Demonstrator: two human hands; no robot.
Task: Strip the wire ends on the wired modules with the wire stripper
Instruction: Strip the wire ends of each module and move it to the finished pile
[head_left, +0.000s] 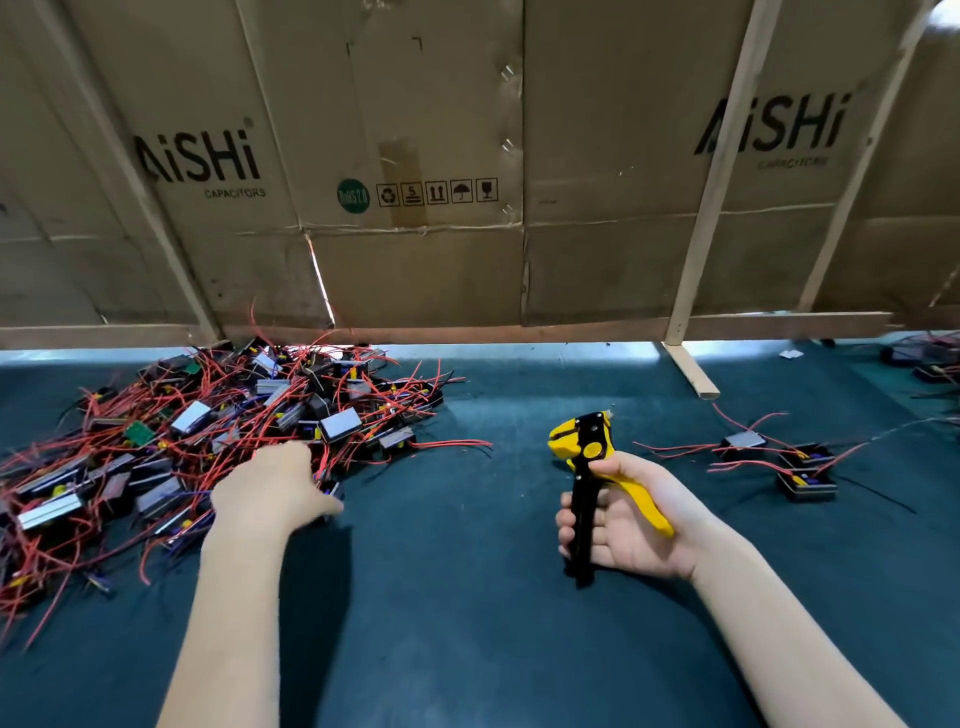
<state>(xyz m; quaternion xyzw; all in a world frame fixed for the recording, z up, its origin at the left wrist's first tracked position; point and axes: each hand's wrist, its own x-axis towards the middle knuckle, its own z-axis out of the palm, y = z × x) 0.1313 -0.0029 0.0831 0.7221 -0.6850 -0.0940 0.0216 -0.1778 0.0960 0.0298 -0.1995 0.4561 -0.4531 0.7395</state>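
Yellow-black plastic wire stripper (589, 467) clamped in right hand (623, 525); left hand (272, 486) grip unclear.

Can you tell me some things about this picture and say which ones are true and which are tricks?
1. The right hand holds a yellow and black wire stripper. True.
2. The big pile of modules with red wires lies on the person's right. False: it lies on the left, where the left hand reaches its edge.
3. The mat on the table is dark teal. True.
4. A wire is already clamped in the stripper's head. False: nothing sits in it yet.
5. A few modules lie apart, to the right of the stripper. True.
6. The wall behind is made of bricks. False: it is cardboard sheets printed with AiSHi.
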